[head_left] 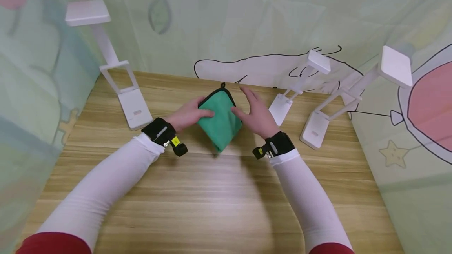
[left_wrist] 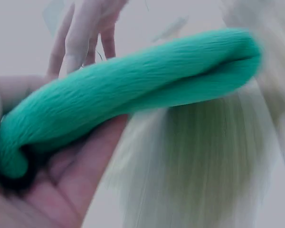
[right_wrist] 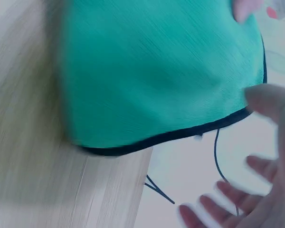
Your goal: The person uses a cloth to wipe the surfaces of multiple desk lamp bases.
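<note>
A folded green towel (head_left: 220, 122) with a black edge and a small black loop at its far corner is held above the table. My left hand (head_left: 184, 115) grips its left side, thumb on the upper face and the fingers underneath. Seen edge-on in the left wrist view, the towel (left_wrist: 133, 83) is a thick fold lying across the left palm. Beside its right edge is my right hand (head_left: 260, 118), fingers spread. In the right wrist view the right thumb overlaps the black-edged towel (right_wrist: 156, 71) near a corner; whether it touches, I cannot tell.
On the wood-grain table (head_left: 212, 199) a white folding stand (head_left: 135, 107) rises at the left. A smaller white stand (head_left: 281, 107) and another white stand (head_left: 316, 128) are on the right. A printed curtain (head_left: 240, 19) hangs behind the table and along its sides.
</note>
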Available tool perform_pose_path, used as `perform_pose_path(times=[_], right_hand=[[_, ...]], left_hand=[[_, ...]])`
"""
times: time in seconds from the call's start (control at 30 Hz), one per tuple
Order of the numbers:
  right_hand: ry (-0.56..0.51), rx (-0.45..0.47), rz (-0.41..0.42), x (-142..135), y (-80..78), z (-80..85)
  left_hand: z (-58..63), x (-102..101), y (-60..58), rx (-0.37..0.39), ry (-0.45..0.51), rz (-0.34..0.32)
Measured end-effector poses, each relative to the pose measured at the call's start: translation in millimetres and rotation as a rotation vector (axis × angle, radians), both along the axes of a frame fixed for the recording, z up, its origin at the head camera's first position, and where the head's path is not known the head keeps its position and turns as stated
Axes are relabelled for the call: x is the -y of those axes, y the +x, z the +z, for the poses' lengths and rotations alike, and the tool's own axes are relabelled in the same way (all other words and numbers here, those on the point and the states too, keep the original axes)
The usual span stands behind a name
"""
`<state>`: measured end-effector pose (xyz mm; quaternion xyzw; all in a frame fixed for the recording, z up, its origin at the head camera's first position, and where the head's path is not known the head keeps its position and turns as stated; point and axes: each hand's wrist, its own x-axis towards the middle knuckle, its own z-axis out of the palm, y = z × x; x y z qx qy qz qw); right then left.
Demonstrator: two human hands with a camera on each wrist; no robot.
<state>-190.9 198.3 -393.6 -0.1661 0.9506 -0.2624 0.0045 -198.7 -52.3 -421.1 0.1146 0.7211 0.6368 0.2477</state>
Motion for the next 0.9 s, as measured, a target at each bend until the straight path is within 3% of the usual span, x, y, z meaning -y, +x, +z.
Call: perform_pose_path(times=[0.1, 0.23, 0.43, 0.57, 0.7, 0.9], right_hand=[[0.019, -0.053, 0.066, 5, 5.3, 1.8], [0.15, -0.116, 0.154, 20, 15.6, 2.8], [0.286, -0.19, 0.158, 39, 25.7, -2.7], [0.278, -0.214, 0.116, 44, 28.3, -5.5], [0.253, -0.22, 0.114, 44, 27.6, -6.6], [0.212, -0.229, 0.091, 41, 20.1, -3.7]], left_hand=[[2.8, -5, 0.4, 0.06, 0.087, 0.124], [5.7, -12, 1.7, 0.122, 0.159, 0.233], [6.0, -24, 6.2, 0.246, 0.357, 0.337], [4.9, -25, 8.3, 0.272, 0.424, 0.345], [2.3, -20, 8.1, 0.258, 0.432, 0.317], [-2.4, 3, 7.6, 0.156, 0.402, 0.291]])
